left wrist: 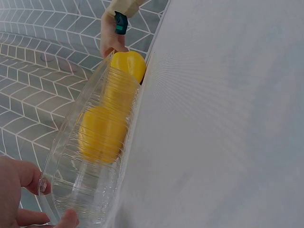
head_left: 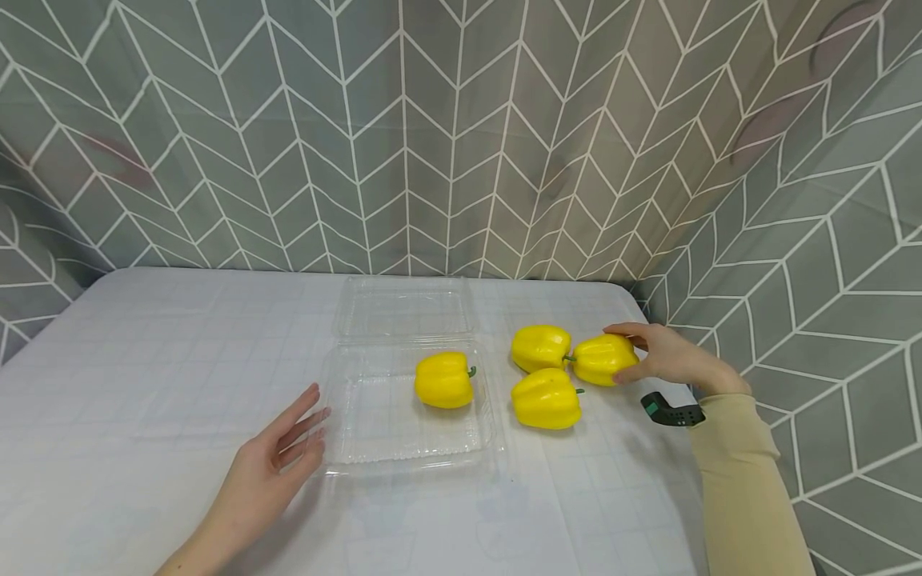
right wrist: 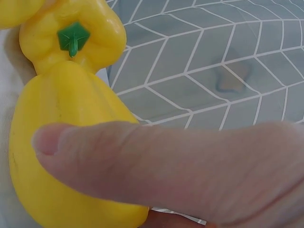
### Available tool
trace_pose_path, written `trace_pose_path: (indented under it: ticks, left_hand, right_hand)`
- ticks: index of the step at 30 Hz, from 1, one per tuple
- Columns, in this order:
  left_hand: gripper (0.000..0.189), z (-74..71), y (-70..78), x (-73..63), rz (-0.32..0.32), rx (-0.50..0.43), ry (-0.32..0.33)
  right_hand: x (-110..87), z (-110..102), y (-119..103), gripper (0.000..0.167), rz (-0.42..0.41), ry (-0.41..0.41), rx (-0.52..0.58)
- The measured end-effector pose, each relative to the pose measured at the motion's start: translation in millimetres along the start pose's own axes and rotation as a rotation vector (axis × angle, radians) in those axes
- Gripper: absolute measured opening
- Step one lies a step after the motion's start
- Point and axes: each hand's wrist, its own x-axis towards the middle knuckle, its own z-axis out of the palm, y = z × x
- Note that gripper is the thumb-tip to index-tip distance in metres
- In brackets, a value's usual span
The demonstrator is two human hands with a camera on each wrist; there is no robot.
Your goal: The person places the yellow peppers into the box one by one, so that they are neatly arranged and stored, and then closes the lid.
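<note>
On the right, my right hand [head_left: 673,356] grips a yellow bell pepper [head_left: 603,359] by its rounded end. Its thumb lies along the pepper's side in the right wrist view, with most of the other fingers hidden. Two more yellow peppers, one behind [head_left: 540,348] and one in front [head_left: 546,398], lie just left of the gripped one. A clear plastic clamshell container [head_left: 403,462] lies unfolded, with another yellow pepper [head_left: 442,380] inside the right part of its base. My left hand [head_left: 277,456] has loosely bent fingers, its fingertips right at the base's left rim.
The container's lid [head_left: 403,308] lies folded back behind the base. A white cloth [head_left: 180,384] covers the table. Patterned grey curtains [head_left: 432,144] hang close behind the table and along its right side. A dark band [head_left: 671,410] sits at my right wrist.
</note>
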Motion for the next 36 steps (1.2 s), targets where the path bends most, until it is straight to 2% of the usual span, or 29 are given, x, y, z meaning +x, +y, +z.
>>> trace_pose_path:
  ticks: [14, 27, 36]
  left_hand:
    - [0.060, -1.2, 0.7, -1.3, -0.009, 0.030, -0.007]
    - [0.060, -2.8, 0.0, 0.1, -0.030, 0.054, -0.026]
    - [0.060, -2.3, 2.0, -0.3, -0.039, 0.028, -0.026]
  right_hand:
    - [-3.5, -3.0, -0.9, 0.085, 0.001, 0.010, 0.009]
    - [-11.1, -12.2, -2.1, 0.088, 0.044, 0.050, 0.085]
    - [-13.5, -16.0, -8.0, 0.091, 0.069, 0.087, 0.087]
